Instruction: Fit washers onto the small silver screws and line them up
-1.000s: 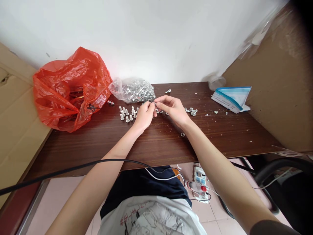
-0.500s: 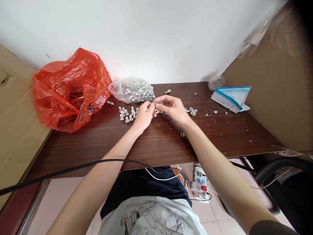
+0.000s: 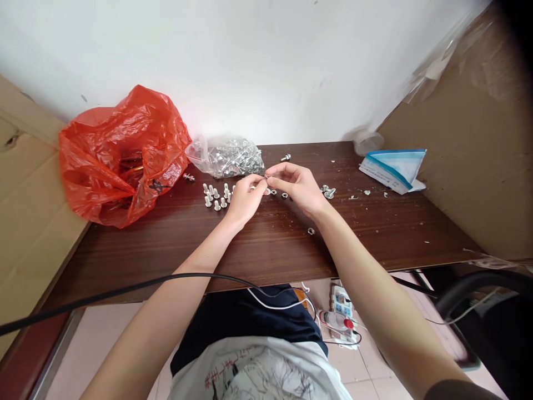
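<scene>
My left hand (image 3: 245, 198) and my right hand (image 3: 296, 186) meet above the dark wooden table (image 3: 270, 244), fingertips pinched together on a small metal part (image 3: 265, 178) too tiny to name. Several upright bolts (image 3: 216, 195) stand in a group just left of my left hand. A clear bag of metal hardware (image 3: 228, 156) lies right behind the hands. Loose nuts (image 3: 285, 195) rest on the wood under my right hand, and one nut (image 3: 310, 230) lies beside my right wrist.
A crumpled red plastic bag (image 3: 119, 153) fills the table's left back. A blue and white packet (image 3: 393, 166) lies at the right back. Cardboard sheets (image 3: 466, 128) flank both sides. A black cable (image 3: 125, 289) crosses the front edge. A power strip (image 3: 342, 303) sits on the floor.
The hands stay pinched together in nearly the same spot, with only small finger shifts. The view has tilted slightly.
</scene>
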Motion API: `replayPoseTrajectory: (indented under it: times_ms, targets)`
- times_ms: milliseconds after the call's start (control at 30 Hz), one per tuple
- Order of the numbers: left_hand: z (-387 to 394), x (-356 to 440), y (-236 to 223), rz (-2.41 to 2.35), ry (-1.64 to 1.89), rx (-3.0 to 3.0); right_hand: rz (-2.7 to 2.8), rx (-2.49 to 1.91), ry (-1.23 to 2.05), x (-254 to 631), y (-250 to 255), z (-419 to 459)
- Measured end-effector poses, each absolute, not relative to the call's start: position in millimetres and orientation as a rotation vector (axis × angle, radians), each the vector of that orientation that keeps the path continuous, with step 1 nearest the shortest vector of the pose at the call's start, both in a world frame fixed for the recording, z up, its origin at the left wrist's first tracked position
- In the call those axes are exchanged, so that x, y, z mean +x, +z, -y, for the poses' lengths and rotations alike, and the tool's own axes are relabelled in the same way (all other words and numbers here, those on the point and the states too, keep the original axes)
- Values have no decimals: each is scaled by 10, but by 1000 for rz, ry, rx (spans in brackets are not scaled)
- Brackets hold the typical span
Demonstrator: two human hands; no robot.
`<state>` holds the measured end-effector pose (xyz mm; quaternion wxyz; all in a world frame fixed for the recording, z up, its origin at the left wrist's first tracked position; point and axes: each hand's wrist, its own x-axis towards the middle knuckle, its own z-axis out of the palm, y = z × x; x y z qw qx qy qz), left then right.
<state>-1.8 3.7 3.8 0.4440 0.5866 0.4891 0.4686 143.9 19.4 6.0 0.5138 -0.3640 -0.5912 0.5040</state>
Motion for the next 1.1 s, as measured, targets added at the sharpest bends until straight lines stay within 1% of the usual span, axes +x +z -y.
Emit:
replayPoseTrajectory:
  times_ms: [267, 400, 500, 667, 900, 1000, 1100]
  targets:
    - [-30, -58, 27, -1193, 1233, 1556, 1374, -865, 1125, 1529, 176, -164]
    - [-7, -111, 102, -1252, 1277, 1562, 1168, -815, 1065, 1729, 267, 26]
    - [23, -131, 168, -1285, 1318, 1579, 1050, -818, 1075, 1918, 231, 270]
    - [79, -119, 181, -1462, 1184, 1746, 785, -957, 1207, 2172, 24, 663]
    - [70, -139, 98, -1520, 1109, 1952, 510, -1049, 1398, 2331, -125, 898]
    - [70, -146, 84, -1534, 1044, 1974, 541, -1130, 1348, 2338, -134, 896]
    - [77, -141, 100, -1527, 982, 2002, 723, -1277, 1226, 2288, -142, 883]
